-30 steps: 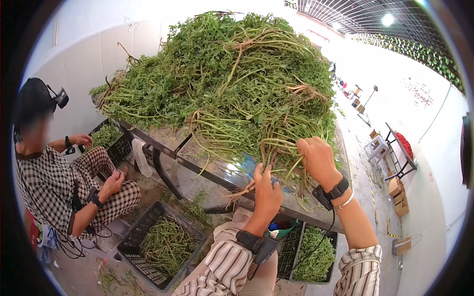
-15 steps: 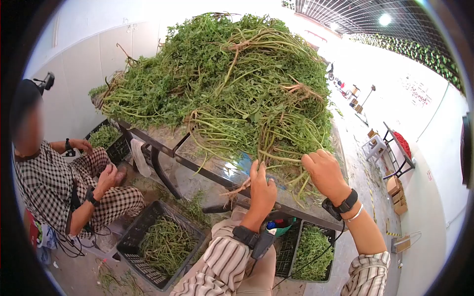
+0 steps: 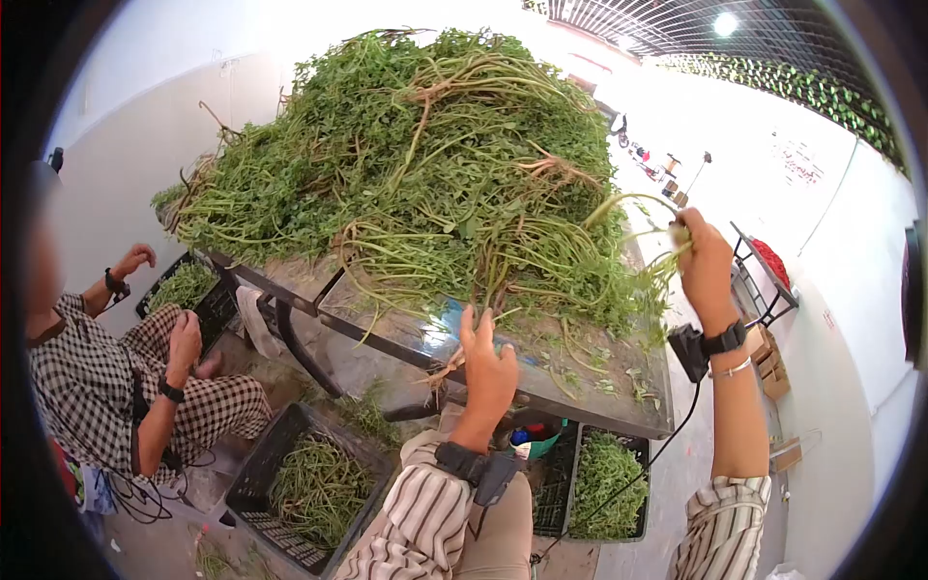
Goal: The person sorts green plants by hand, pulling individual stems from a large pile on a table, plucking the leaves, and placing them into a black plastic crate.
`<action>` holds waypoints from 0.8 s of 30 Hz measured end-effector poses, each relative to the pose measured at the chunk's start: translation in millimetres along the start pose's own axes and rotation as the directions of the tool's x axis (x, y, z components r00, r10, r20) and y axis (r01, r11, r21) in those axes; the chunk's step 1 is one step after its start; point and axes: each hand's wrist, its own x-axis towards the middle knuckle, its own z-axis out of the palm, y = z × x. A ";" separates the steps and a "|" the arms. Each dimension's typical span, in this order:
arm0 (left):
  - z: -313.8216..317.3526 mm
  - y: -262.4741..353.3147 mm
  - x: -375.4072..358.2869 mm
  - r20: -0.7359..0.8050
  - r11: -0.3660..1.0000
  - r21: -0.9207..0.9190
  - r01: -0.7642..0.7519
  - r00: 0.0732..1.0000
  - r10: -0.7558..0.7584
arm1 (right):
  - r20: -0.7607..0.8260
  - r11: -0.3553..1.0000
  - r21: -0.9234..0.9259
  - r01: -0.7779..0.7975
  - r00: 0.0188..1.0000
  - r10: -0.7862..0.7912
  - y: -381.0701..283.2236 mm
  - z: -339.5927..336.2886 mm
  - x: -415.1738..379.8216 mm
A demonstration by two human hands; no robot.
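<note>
A big heap of leafy green plants with long stems (image 3: 406, 174) covers the metal table (image 3: 396, 336). My left hand (image 3: 486, 377) is at the table's near edge, closed on rooted stems; their pale roots (image 3: 445, 370) stick out to its left. Beyond the table's right side, my right hand (image 3: 708, 266) is raised and closed around some green stems (image 3: 633, 200). These arch back toward the heap, while leafy ends hang below the hand.
On the left sits a person in checked clothes (image 3: 87, 387). Black crates stand on the floor: one with stems (image 3: 249, 483) at front left, one with green sprigs (image 3: 578, 530) under the table, another (image 3: 218, 319) behind the person. A cable runs from my right wrist.
My right hand has moved up and right, pulling stems away from the heap. My left hand stays at the rooted stems. The seated person has raised one hand.
</note>
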 end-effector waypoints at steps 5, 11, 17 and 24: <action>-7.3 27.9 -0.3 0.013 0.977 -0.213 0.034 0.999 -0.032 | -0.025 0.993 0.055 -0.104 0.994 0.106 -11.5 -24.5 24.6; -10.8 48.6 -2.1 0.055 0.941 -0.339 -0.006 0.998 0.027 | 0.079 0.999 0.006 0.035 0.996 -0.035 -40.5 -5.6 19.9; -5.8 52.3 -3.1 0.130 0.924 -0.381 0.004 0.990 0.049 | 0.293 0.996 0.017 0.091 0.952 -0.092 -87.4 18.5 10.1; 14.9 44.2 5.3 0.129 0.862 -0.507 -0.001 0.989 0.077 | 0.408 0.983 0.114 0.142 0.895 -0.177 -137.7 42.0 -6.7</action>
